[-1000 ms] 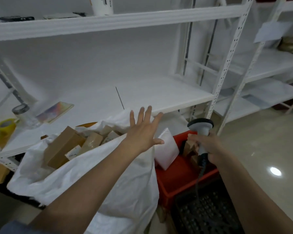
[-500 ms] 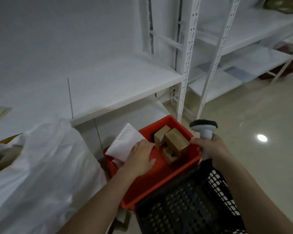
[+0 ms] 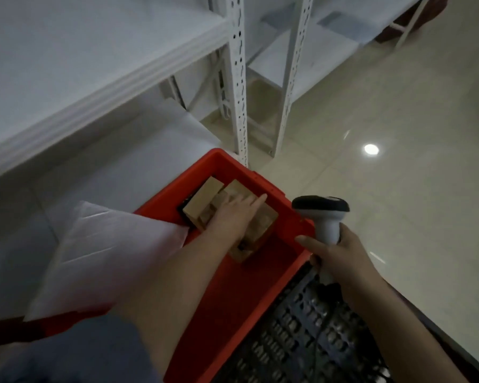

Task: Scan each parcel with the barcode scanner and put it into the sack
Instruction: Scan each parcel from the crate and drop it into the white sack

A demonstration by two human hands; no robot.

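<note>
A red bin [image 3: 249,172] holds a few brown cardboard parcels. My left hand [image 3: 233,214] reaches into the bin and lies on top of one cardboard parcel [image 3: 264,221], fingers stretched forward; the thumb is hidden. A second cardboard parcel [image 3: 203,197] lies just left of it. A white flat mailer parcel [image 3: 108,255] leans over the bin's left rim. My right hand [image 3: 340,258] grips the handle of the white barcode scanner [image 3: 322,211], held upright over the bin's right edge. The sack is out of view.
A black slatted crate [image 3: 315,341] sits right in front of me, against the red bin. White metal shelving [image 3: 238,78] with perforated posts stands behind the bin. Shiny tiled floor [image 3: 398,161] spreads to the right.
My view has swung right and down from the sack to the red bin. My left hand moved from above the sack into the bin, onto a cardboard parcel. The right hand kept the scanner.
</note>
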